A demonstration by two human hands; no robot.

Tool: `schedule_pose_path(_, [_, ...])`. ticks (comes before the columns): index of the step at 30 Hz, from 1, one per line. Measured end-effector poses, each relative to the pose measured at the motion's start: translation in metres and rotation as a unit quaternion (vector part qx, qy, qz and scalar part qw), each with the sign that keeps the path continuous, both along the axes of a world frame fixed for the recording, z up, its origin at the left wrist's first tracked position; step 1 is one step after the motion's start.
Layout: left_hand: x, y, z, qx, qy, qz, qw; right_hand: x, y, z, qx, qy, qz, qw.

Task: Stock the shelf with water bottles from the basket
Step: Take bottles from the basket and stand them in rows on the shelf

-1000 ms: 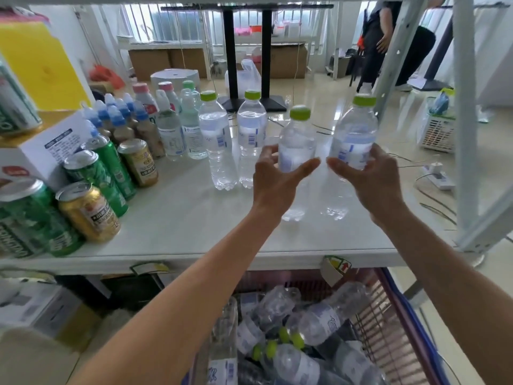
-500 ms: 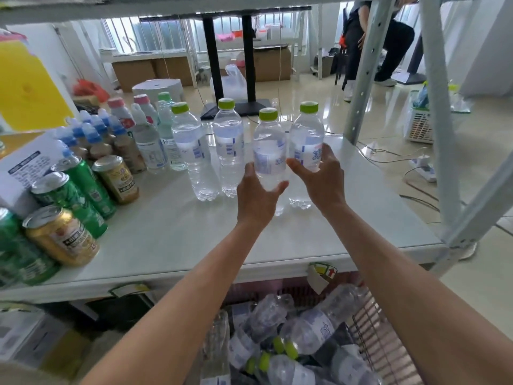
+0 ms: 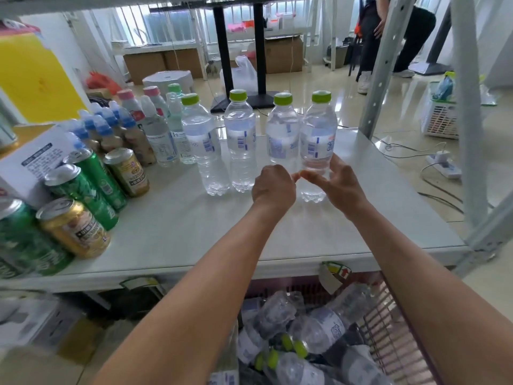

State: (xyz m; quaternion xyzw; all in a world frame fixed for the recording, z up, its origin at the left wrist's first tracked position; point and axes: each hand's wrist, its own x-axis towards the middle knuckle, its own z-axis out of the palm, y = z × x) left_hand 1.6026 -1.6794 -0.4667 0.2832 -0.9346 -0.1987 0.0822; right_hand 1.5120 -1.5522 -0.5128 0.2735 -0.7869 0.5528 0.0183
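Note:
Four green-capped water bottles stand in a row on the white shelf (image 3: 194,232). My left hand (image 3: 273,187) is curled round the lower part of the third water bottle (image 3: 283,134) and hides its base. My right hand (image 3: 337,184) lies loosely at the fourth water bottle (image 3: 317,140), fingers spread along its right side and thumb in front. Both bottles stand upright on the shelf, close together. Below the shelf edge, the basket (image 3: 388,329) holds several more water bottles (image 3: 319,332) lying on their sides.
On the left of the shelf stand green and gold cans (image 3: 75,226), a white box (image 3: 33,162) and small blue- and pink-capped bottles (image 3: 125,126). A metal upright (image 3: 469,134) bounds the right end. A person (image 3: 394,37) stands on the floor beyond.
Both hands moved the two bottles left into the row beside the other two and set them down. The hands have slid down to the bottles' lower parts, and the right hand's fingers have loosened.

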Motion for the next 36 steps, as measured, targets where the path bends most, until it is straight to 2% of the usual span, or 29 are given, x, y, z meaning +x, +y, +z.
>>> schedule_pose_path(3, [-0.002,-0.002,0.004,-0.020,-0.024,0.007,0.999,-0.003,-0.007,-0.003,-0.015,-0.011,0.011,1.000])
schedule_pose_path(7, [-0.013,-0.007,0.005,0.033,-0.052,0.016,0.998,-0.003,-0.014,0.000,-0.023,-0.021,0.018,0.999])
schedule_pose_path(11, [-0.015,-0.012,0.005,0.039,-0.052,0.022,0.998,-0.005,-0.022,0.000,-0.015,-0.028,0.020,0.999])
schedule_pose_path(16, [-0.021,-0.025,0.007,0.015,-0.077,0.030,0.996,-0.001,-0.038,-0.001,-0.017,-0.040,0.001,0.999])
schedule_pose_path(22, [0.003,-0.021,-0.012,0.010,-0.108,-0.023,0.994,0.002,-0.041,-0.005,-0.002,-0.066,-0.024,0.998])
schedule_pose_path(24, [0.012,-0.020,-0.026,-0.031,-0.120,-0.017,0.992,0.004,-0.042,-0.009,0.008,-0.079,-0.027,0.997])
schedule_pose_path(26, [0.016,-0.021,-0.031,-0.044,-0.104,-0.010,0.994,0.006,-0.043,-0.012,0.016,-0.089,-0.032,0.995])
schedule_pose_path(31, [0.012,-0.027,-0.034,0.033,-0.062,0.020,0.997,0.006,-0.047,-0.011,0.011,-0.090,-0.041,0.995])
schedule_pose_path(36, [0.008,-0.029,-0.041,-0.002,-0.069,0.011,0.998,0.007,-0.044,-0.007,0.026,-0.091,-0.036,0.995])
